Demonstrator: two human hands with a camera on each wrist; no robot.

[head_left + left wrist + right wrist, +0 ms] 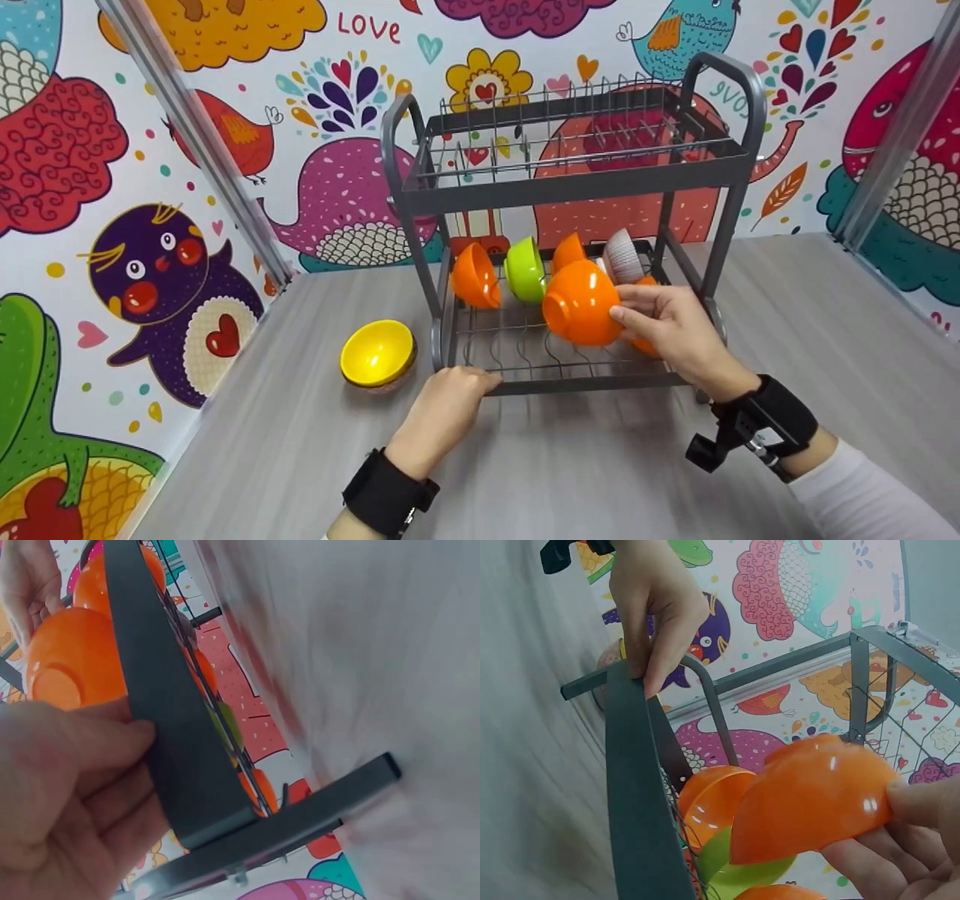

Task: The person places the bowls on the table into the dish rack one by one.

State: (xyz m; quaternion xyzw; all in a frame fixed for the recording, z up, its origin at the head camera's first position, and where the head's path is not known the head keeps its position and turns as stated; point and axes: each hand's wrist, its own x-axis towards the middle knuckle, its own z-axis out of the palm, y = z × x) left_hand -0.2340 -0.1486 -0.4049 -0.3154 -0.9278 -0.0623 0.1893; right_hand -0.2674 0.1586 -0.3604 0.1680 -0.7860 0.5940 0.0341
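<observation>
My right hand (679,330) pinches an orange bowl (585,304) by its rim, thumb on the outside. The bowl is tilted on its side above the lower tier of a grey two-tier dish rack (585,385). On the rack's lower front bar (169,712), my left hand (450,409) grips near the left corner. Behind the held bowl, an orange bowl (474,276), a green bowl (524,270), another orange bowl (569,249) and a whitish ribbed bowl (624,256) stand on edge in the lower tier. One more orange bowl (643,347) is partly hidden behind my right hand.
Left of the rack, a yellow bowl (379,352) sits on the grey table (300,442), with another bowl's edge showing beneath it. The upper wire tier (577,142) overhangs the bowls. Cartoon-patterned walls (360,202) stand behind and at both sides.
</observation>
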